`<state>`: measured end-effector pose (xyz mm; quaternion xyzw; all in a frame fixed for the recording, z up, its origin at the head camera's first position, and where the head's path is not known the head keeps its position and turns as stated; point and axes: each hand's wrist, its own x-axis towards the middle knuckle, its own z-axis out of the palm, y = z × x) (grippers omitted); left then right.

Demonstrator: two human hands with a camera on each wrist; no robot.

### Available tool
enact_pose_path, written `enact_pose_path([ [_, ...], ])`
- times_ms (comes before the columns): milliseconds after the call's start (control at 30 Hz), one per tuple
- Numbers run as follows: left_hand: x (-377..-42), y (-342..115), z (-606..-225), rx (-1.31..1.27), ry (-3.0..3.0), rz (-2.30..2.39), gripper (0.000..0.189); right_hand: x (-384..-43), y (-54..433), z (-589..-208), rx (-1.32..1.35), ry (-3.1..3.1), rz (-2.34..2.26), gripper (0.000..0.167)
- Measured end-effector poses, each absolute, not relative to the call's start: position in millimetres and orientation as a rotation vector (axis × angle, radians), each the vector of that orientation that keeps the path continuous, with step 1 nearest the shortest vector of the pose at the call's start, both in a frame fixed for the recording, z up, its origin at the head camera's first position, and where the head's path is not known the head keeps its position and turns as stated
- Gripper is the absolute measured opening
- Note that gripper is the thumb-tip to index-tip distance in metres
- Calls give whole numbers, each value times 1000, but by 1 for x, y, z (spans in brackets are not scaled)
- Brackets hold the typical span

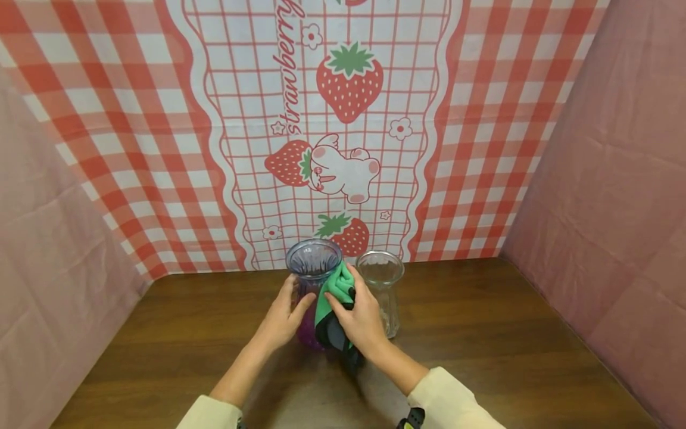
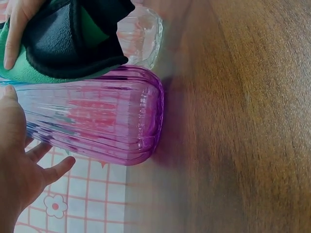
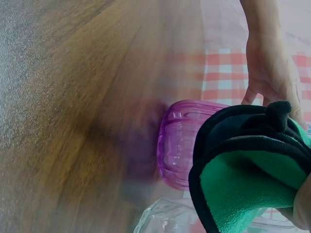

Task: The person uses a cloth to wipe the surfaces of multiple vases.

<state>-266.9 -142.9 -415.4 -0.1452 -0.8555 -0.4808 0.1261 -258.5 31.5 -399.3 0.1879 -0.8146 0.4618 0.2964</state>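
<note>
The purple vase, just left of the clear vase, may tip if the right hand, gripping the cloth, presses harder than the left hand, loosely holding this vase, can resist.

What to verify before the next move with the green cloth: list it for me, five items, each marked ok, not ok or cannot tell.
1. Ribbed purple-and-blue glass vase standing upright: ok.
2. Green cloth with black edging held in the right hand: ok.
3. Left hand placed at the side of the purple-and-blue vase, opposite the cloth: ok.
4. Left hand's hold firm enough to steady that vase: cannot tell; pressure does not show.
5. Clear glass vase well out of the way: not ok, I'd say; it stands close beside the right hand in the head view.
</note>
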Motion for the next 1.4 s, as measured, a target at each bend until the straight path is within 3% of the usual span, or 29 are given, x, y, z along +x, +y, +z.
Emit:
enact_pose_path([
  [833, -269, -140, -418, -457, -2445, -1424, 68, -247, 52, -431, 549, -2591, 920, 55],
  [1400, -270, -143, -417, -501, -2453, -1430, 69, -250, 40, -401, 625, -2129, 931, 65],
])
